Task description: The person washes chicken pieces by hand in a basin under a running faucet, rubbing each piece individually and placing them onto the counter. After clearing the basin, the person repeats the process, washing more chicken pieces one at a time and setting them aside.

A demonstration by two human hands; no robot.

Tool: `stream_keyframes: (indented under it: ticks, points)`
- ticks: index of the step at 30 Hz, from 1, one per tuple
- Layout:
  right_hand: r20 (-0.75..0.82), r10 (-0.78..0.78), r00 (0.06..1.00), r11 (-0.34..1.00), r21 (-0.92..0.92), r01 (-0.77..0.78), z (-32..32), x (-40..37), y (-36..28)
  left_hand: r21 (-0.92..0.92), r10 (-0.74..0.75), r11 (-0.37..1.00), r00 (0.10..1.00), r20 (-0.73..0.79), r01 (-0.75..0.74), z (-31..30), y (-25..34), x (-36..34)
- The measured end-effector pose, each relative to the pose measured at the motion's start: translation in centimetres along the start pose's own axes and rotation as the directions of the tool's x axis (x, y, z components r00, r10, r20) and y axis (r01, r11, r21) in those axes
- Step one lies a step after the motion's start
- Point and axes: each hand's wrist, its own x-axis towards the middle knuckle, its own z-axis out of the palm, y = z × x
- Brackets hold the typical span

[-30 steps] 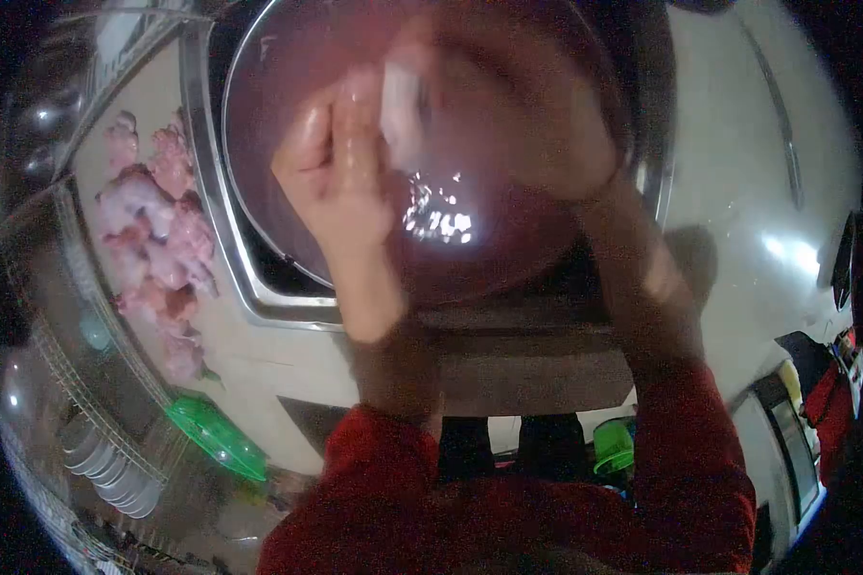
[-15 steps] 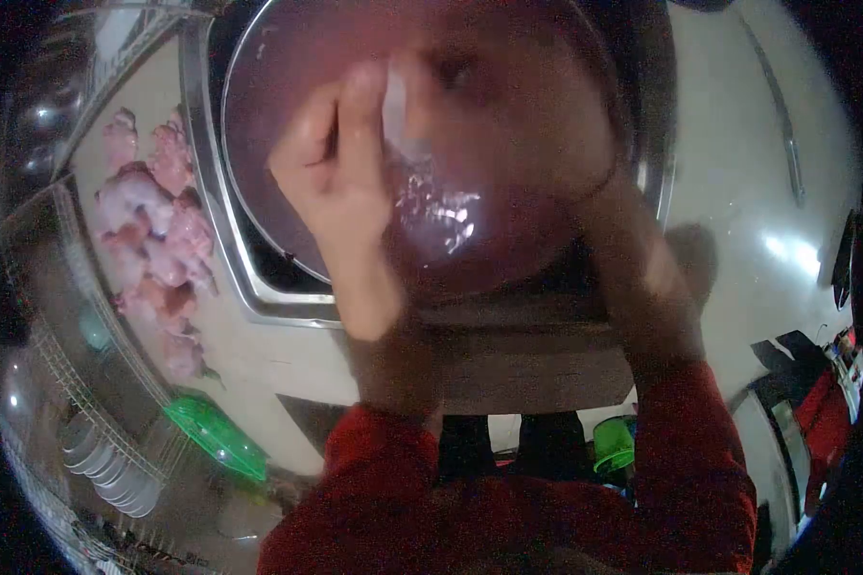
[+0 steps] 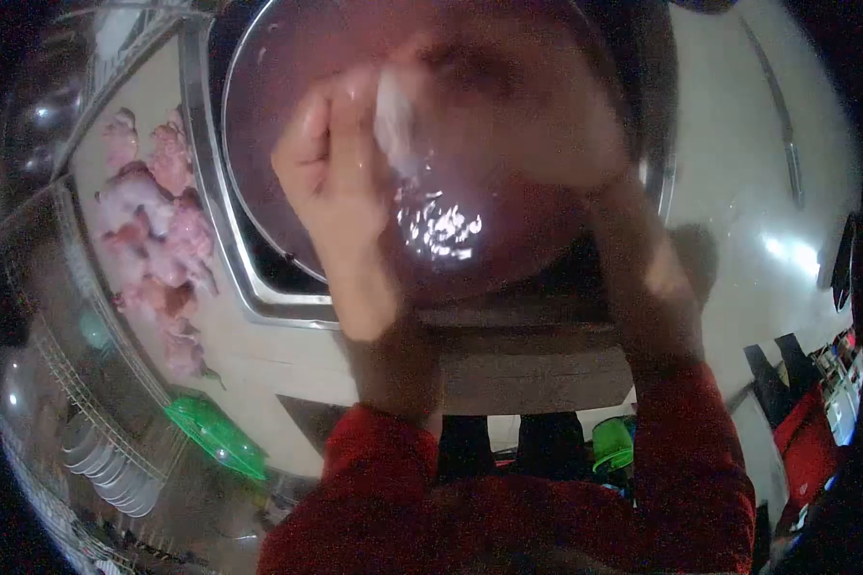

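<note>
Over a large round basin (image 3: 249,206) of reddish water, my left hand (image 3: 331,158) is closed on a pale, wet piece of raw meat (image 3: 393,120). The piece hangs down beside my fingers, close above the water. My right hand (image 3: 556,125) is on the other side of the meat, dark and smeared by motion. Its fingers cannot be made out, nor whether they touch the piece. Bright ripples (image 3: 441,230) show on the water under both hands.
The basin sits in a metal-rimmed sink (image 3: 249,287). Several pink raw meat pieces (image 3: 158,240) lie on the pale counter to its left. A green basket (image 3: 216,439), a rack of stacked plates (image 3: 115,479) and a green bucket (image 3: 614,446) are lower down.
The pale piece shows more fully beside my left hand, which has shifted slightly. My right hand stays blurred, and the ripples on the water have changed shape.
</note>
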Motion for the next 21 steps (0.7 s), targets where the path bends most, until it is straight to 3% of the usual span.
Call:
stream_keyframes:
  ticks: [1,3,5,7,8,10,11,12,13,14,16,17,19,21]
  points:
    - [-0.058,0.050,0.997,0.884,-0.463,-0.071,-0.2,-0.1,-0.1,-0.004,-0.037,0.999,0.999,-0.020,0.037,0.0,-0.1,-0.1]
    - [-0.045,-0.038,0.998,0.850,-0.526,0.009,-0.4,-0.3,0.8,-0.010,-0.073,0.997,0.997,-0.041,0.073,0.1,-0.2,-0.1]
    - [-0.027,-0.126,0.992,0.807,-0.584,0.087,-0.8,-0.4,1.4,0.161,0.019,0.987,1.000,-0.001,-0.018,0.3,-0.1,0.0]
    - [0.011,-0.181,0.983,0.717,-0.683,0.140,-1.0,0.0,1.3,0.114,-0.043,0.993,0.999,-0.016,0.044,0.3,0.1,-0.1]
    - [0.013,-0.182,0.983,0.718,-0.682,0.142,-0.8,0.1,1.2,0.064,-0.110,0.992,0.994,-0.025,0.112,0.2,0.2,-0.1]
    - [-0.231,-0.021,0.973,0.801,-0.587,-0.122,0.0,0.1,0.2,-0.019,-0.110,0.994,0.994,-0.009,0.110,-0.9,-1.1,0.0]
    - [-0.229,-0.020,0.973,0.801,-0.586,-0.121,-0.2,0.1,-0.7,-0.104,-0.108,0.989,0.994,0.011,0.108,-1.3,-1.6,0.1]
    - [-0.203,0.058,0.978,0.869,-0.471,-0.149,-0.7,0.2,-1.8,-0.104,-0.107,0.989,0.994,0.009,0.108,-1.1,-1.4,0.1]
    - [-0.166,0.132,0.977,0.919,-0.348,-0.183,-1.0,0.2,-2.3,-0.024,-0.064,0.998,0.997,-0.050,0.063,-0.7,-1.1,0.2]
    - [-0.164,0.132,0.978,0.919,-0.348,-0.183,-0.9,0.3,-1.8,0.060,-0.016,0.998,0.994,-0.104,0.023,-0.5,-0.9,0.2]
    - [-0.048,-0.182,0.982,0.851,-0.508,0.133,-0.5,0.6,-0.5,0.034,-0.005,0.999,0.994,-0.108,0.008,-0.7,-1.4,0.5]
    - [-0.048,-0.182,0.982,0.851,-0.508,0.133,-0.5,0.7,-0.2,0.007,0.006,1.000,0.994,-0.111,-0.006,-0.8,-1.6,0.6]
    - [-0.004,-0.396,0.918,0.795,-0.502,0.341,-0.3,0.9,-0.1,0.006,0.024,1.000,0.997,-0.072,-0.023,-0.8,-1.4,0.6]
    - [0.003,-0.352,0.936,0.767,-0.573,0.290,-0.6,0.8,-0.1,0.005,0.041,0.999,0.999,-0.034,-0.041,-0.6,-0.9,0.5]
